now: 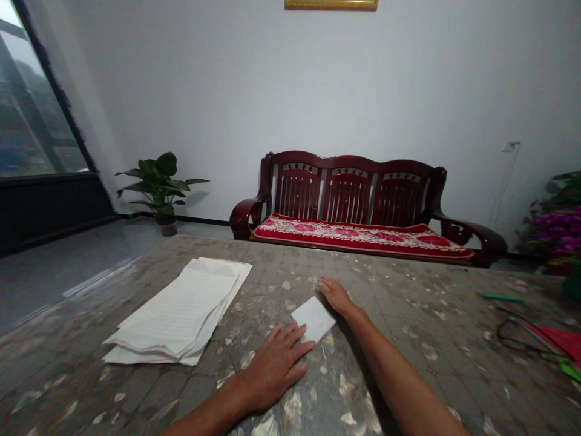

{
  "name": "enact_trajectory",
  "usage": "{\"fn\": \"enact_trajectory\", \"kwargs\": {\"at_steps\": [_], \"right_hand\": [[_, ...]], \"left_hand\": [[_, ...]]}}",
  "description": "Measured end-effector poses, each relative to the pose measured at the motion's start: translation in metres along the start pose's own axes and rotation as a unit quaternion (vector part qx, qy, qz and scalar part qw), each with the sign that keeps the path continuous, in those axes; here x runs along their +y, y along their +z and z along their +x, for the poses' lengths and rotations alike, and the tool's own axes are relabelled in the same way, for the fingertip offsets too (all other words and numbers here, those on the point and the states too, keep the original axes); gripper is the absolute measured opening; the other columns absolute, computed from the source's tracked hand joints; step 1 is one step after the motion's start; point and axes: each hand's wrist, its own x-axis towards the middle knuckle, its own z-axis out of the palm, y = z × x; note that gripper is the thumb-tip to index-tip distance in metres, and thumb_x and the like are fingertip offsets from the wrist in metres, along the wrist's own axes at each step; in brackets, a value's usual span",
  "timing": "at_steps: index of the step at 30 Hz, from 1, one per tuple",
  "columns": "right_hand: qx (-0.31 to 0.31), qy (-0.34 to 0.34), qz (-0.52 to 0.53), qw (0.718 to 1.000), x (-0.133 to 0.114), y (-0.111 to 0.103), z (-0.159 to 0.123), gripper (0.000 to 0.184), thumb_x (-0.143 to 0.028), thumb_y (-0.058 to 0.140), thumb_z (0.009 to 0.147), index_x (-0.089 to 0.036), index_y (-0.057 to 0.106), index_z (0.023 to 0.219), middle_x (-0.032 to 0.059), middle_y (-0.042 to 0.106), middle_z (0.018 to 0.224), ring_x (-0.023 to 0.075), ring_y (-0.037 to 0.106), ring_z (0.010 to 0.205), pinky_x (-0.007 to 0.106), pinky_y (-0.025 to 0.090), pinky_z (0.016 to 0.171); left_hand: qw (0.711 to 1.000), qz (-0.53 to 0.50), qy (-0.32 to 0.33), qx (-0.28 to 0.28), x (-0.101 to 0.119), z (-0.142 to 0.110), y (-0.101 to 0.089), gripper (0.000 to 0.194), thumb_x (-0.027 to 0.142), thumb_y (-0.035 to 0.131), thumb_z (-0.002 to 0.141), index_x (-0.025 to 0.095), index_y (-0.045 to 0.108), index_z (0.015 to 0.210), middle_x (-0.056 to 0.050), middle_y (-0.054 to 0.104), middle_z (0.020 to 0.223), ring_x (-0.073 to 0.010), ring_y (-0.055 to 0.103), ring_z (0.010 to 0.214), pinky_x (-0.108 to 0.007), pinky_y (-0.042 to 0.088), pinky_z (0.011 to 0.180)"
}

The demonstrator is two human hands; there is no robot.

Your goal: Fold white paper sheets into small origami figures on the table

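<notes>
A small folded white sheet of paper (316, 316) lies flat on the patterned tablecloth, turned so one corner points away from me. My left hand (278, 363) rests palm down at its near left side, with fingers spread and the fingertips on the paper's edge. At the paper's far right corner is my right hand (336, 295), resting low on the cloth with its fingers reaching forward and left. Nothing shows in its grasp, though the undersides of its fingers are hidden. To the left lies a loose stack of lined white paper (186, 309).
On the table's right are dark-framed glasses (512, 339), a green pen (502, 297) and a red item (558, 340). Beyond the table (385, 266) stands a dark wooden bench (345, 188) with a red cover. A potted plant (158, 184) stands at left, purple flowers (558, 230) at right.
</notes>
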Motion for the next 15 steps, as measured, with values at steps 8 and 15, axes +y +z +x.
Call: {"fn": "enact_trajectory", "kwargs": {"at_steps": [8,15], "right_hand": [[0.015,-0.017,0.001,1.000,0.005,-0.013,-0.057,0.059,-0.040,0.074,0.068,-0.021,0.064,0.123,0.0086,0.061,0.125,0.0288,0.051,0.116,0.040,0.037,0.102],[0.035,-0.011,0.008,0.999,-0.001,-0.008,-0.069,0.055,-0.035,0.070,0.073,-0.024,0.061,0.125,0.0057,0.058,0.132,0.0264,0.048,0.121,0.038,0.032,0.103]], "left_hand": [[0.969,-0.108,-0.163,0.149,-0.027,0.057,-0.017,0.029,0.027,0.059,0.084,0.020,0.063,0.111,-0.008,0.065,0.117,-0.0237,0.058,0.113,-0.035,0.043,0.100],[0.963,-0.108,-0.242,0.053,-0.026,0.102,-0.019,0.076,0.024,0.079,0.062,0.013,0.051,0.132,-0.015,0.058,0.128,-0.0287,0.057,0.117,-0.033,0.042,0.097]]}}
